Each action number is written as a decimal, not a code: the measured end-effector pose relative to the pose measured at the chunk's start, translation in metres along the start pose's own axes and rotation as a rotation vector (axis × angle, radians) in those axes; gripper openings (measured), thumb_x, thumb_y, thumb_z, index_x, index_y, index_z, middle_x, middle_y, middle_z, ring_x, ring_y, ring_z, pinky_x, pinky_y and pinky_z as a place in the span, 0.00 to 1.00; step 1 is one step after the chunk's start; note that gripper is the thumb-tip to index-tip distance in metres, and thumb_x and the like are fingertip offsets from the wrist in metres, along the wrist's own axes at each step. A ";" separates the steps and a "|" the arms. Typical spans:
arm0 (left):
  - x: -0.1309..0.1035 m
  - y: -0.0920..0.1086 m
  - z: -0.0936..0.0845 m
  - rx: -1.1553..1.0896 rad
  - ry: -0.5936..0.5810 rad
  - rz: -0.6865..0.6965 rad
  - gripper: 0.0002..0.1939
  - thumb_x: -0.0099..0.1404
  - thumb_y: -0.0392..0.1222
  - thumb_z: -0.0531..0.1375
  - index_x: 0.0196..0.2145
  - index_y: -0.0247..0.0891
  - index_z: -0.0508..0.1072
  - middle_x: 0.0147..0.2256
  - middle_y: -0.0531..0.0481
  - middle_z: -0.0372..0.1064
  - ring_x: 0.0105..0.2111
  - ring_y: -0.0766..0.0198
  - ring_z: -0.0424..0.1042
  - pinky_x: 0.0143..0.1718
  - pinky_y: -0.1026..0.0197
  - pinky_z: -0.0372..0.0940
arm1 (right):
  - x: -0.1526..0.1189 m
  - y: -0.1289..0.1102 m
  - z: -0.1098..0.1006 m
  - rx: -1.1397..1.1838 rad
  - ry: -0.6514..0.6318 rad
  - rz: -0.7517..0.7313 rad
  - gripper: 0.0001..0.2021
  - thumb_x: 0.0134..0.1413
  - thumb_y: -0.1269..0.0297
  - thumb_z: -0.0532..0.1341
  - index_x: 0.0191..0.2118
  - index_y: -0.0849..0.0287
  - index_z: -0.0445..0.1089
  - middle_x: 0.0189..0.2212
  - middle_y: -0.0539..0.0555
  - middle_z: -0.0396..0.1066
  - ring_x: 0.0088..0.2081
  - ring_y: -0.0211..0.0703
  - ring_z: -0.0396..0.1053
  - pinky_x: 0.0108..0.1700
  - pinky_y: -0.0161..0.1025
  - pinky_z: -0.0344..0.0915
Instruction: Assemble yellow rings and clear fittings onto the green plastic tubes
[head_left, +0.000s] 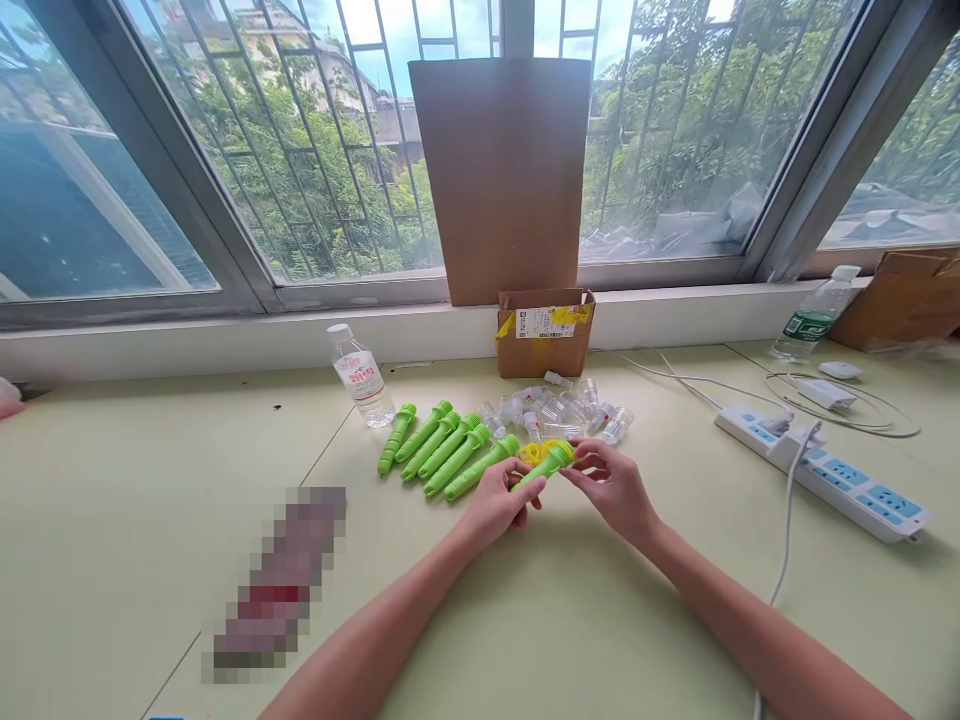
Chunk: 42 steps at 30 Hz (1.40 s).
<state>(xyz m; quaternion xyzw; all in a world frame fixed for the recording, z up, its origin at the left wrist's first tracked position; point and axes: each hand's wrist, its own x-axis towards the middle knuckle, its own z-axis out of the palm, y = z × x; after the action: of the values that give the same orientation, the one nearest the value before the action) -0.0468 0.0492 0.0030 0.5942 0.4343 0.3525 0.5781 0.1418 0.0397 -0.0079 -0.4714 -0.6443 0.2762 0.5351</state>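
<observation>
My left hand [504, 492] is wrapped around a light green plastic tube-shaped handle [553, 460], its ribbed end tilted up to the right. A yellow ring [566, 449] shows at that end, pinched by the fingertips of my right hand [611, 487]. More yellow rings [532, 454] lie on the table just behind the handle. To the left, several like green handles [457, 460] lie side by side in a slanted row. Behind my hands is a loose pile of small clear plastic bottles [555, 408], some with white and red parts inside.
A small cardboard box [546, 352] stands at the back, with a tall cardboard sheet [510, 180] behind it. A water bottle [361, 378] stands behind the row. On the right are a power strip [825, 470] with cables and another bottle [814, 318]. A blurred object [281, 580] lies at front left.
</observation>
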 end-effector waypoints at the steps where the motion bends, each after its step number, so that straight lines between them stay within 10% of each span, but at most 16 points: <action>1: 0.000 0.000 0.000 -0.005 -0.003 0.002 0.19 0.55 0.54 0.62 0.33 0.36 0.64 0.22 0.53 0.70 0.12 0.73 0.61 0.13 0.69 0.56 | 0.000 0.000 0.000 0.001 -0.001 0.001 0.13 0.49 0.53 0.63 0.32 0.56 0.64 0.46 0.59 0.70 0.29 0.44 0.74 0.29 0.42 0.73; 42: 0.003 -0.001 -0.008 -0.068 -0.188 0.000 0.21 0.62 0.57 0.54 0.35 0.33 0.69 0.24 0.48 0.72 0.13 0.71 0.62 0.14 0.68 0.56 | -0.001 0.002 -0.001 0.045 -0.045 -0.008 0.10 0.50 0.60 0.64 0.33 0.55 0.61 0.46 0.55 0.68 0.31 0.41 0.74 0.28 0.38 0.71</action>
<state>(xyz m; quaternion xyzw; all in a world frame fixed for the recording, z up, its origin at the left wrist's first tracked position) -0.0531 0.0545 0.0020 0.6046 0.3660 0.3096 0.6362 0.1437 0.0393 -0.0093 -0.4503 -0.6516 0.2990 0.5322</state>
